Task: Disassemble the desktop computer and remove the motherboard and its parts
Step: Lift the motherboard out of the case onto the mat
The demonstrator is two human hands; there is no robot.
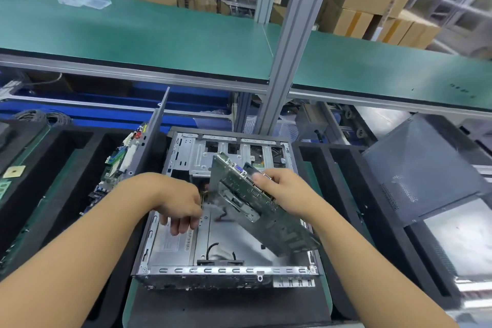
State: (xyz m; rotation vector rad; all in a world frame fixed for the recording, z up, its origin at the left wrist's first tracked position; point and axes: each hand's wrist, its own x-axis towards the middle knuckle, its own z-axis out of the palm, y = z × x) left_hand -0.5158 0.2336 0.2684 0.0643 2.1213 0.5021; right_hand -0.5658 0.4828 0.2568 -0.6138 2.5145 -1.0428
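Green motherboard [277, 224] tilts nearly clear of the grey metal case [226, 271], the right hand [285, 192] fingers gripping it, the left hand [181, 202] fingers loosely curled, seemingly empty.

My left hand [181, 206] hangs mid-frame, fingers curled downward, blurred. My right hand [283, 192], just right of it, grips a board [282, 229].

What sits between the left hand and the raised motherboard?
In the head view, a narrow gap between left hand and motherboard shows only the case floor and a short dark cable on it.
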